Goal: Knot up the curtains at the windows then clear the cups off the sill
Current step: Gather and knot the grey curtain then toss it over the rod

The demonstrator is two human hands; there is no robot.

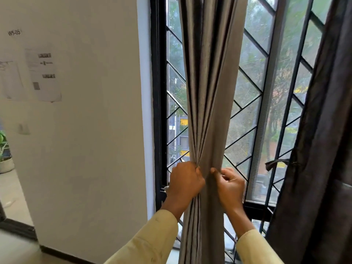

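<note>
Left hand (185, 181) is clenched round the gathered pleats of the grey curtain (209, 92); right hand (229, 184) pinches its free edge just beside; folds should be bunched tight before the knot is begun; curtain hangs between both hands; no cups are seen.

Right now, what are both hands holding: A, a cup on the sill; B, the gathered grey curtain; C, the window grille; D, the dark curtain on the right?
B: the left hand and right hand both grip the bunched grey curtain, while the dark curtain hangs untouched to the right.
</note>
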